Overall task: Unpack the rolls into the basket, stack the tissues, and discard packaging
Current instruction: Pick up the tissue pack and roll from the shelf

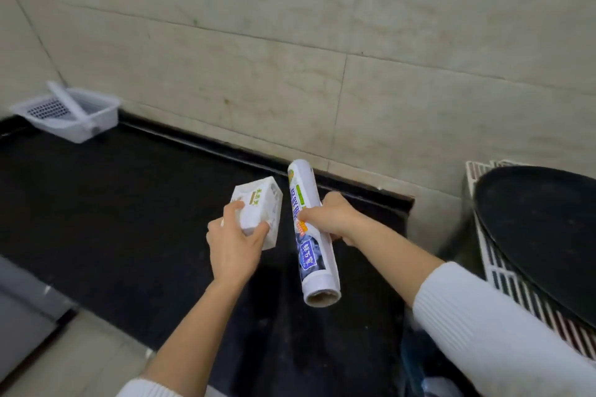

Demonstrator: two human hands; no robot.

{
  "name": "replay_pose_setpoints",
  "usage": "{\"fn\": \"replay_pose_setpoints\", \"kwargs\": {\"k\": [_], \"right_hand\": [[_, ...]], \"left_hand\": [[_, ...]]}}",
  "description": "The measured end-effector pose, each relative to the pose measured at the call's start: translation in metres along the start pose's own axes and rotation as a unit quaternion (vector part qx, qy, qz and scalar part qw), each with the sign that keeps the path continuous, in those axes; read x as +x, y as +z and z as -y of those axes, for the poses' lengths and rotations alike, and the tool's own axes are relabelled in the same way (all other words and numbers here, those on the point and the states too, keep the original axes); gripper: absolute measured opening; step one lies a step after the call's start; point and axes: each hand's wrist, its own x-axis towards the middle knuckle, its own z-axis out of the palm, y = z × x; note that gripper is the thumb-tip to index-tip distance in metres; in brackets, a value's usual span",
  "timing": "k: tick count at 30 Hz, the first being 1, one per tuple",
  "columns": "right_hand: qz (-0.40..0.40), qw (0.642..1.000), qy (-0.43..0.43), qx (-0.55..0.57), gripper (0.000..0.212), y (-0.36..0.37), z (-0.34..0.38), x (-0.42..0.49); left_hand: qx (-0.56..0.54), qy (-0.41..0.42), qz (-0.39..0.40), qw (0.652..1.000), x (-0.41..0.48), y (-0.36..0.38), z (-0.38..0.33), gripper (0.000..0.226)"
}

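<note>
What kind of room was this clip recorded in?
Probably a home kitchen: a dark stone countertop against a tiled wall, a white plastic basket in the corner, and a dark round pan on a rack.

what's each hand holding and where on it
Left hand holds the tissue pack by its near end; right hand wraps the roll around its middle.

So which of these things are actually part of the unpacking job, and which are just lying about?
Part of the job:
white printed roll in right hand
white tissue pack in left hand
white plastic basket, one roll inside

Lying about:
round black tray
striped white rack
</note>
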Motion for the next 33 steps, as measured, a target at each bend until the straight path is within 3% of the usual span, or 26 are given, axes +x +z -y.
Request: {"fn": "replay_pose_setpoints", "kwargs": {"k": [7,16,22,26,33], "right_hand": [[-0.033,0.995,0.066,-0.07,0.044,0.142,-0.039,0.028],[-0.049,0.979,0.064,-0.185,0.051,0.201,-0.047,0.034],[-0.05,0.977,0.066,-0.195,0.058,0.201,-0.048,0.036],[-0.068,0.986,0.048,-0.147,0.066,0.183,-0.048,0.034],[-0.206,0.973,-0.008,-0.101,0.061,0.073,-0.035,0.021]], "left_hand": [[0.096,-0.023,0.025,0.995,0.023,-0.027,0.121,0.06],[0.131,0.038,0.073,0.988,0.024,-0.031,0.175,0.063],[0.151,0.047,0.066,0.985,0.024,-0.03,0.175,0.064],[0.148,0.05,0.04,0.987,0.036,-0.027,0.152,0.046],[0.077,0.174,0.085,0.978,0.066,0.014,0.038,0.028]]}}
